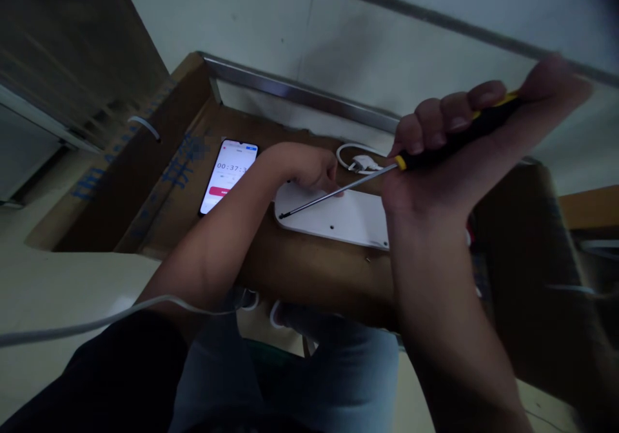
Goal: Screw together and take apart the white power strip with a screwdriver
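A long white power strip (358, 212), its screw holes facing up, lies on brown cardboard. My left hand (316, 170) has its fingers curled at the strip's far edge, holding it. In my right hand (464, 140), fingers wrapped round the black and yellow handle, is a screwdriver (333, 194). Its long shaft slants down to the left. The dark tip is at the hole in the strip's near left corner. My right wrist covers the strip's right end. A small screw (367, 259) rests on the cardboard just below the strip.
A phone (232, 169) with a running timer lies left of the strip, partly behind my left forearm. Behind the strip is a coiled white cord with a plug (365, 163). Cardboard walls (140, 182) rise at both sides. A white cable (164, 299) crosses my left arm.
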`<state>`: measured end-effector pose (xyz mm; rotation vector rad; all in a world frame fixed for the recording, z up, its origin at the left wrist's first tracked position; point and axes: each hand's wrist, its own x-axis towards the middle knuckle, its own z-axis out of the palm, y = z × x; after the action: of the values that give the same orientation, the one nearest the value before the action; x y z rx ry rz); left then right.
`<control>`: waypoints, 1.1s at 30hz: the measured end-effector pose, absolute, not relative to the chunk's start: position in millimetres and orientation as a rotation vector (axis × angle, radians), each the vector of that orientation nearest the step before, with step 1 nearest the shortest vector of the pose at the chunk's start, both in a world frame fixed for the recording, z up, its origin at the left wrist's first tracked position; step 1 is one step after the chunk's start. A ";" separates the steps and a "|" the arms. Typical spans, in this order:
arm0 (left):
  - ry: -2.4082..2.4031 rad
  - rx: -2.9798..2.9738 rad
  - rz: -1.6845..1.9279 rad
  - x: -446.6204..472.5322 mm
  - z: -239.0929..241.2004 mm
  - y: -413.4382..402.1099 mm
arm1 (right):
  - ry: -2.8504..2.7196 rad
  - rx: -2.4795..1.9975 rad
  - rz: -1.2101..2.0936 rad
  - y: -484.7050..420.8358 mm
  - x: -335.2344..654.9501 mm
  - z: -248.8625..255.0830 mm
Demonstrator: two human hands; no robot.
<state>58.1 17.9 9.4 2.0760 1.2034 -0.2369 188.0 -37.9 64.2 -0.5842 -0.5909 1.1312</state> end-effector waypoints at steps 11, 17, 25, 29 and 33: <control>1.208 2.094 -0.286 60.7 21.7 11.5 | -0.666 -0.671 1.136 -35.4 187.8 56.7; 1.169 2.123 -0.249 58.7 16.6 13.6 | -0.662 -0.659 1.145 -36.7 188.2 57.6; 1.196 2.119 -0.242 59.2 18.2 12.7 | -0.645 -0.647 1.145 -33.0 189.0 52.7; 1.215 2.106 -0.245 59.9 19.3 11.9 | -0.660 -0.655 1.142 -31.6 190.6 51.4; 1.191 2.119 -0.218 59.2 19.8 11.1 | -0.680 -0.731 1.103 -30.3 191.7 51.1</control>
<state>59.2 11.1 19.8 2.1191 1.1913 -0.2183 191.7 -30.3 51.1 -0.7314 -0.6798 1.1026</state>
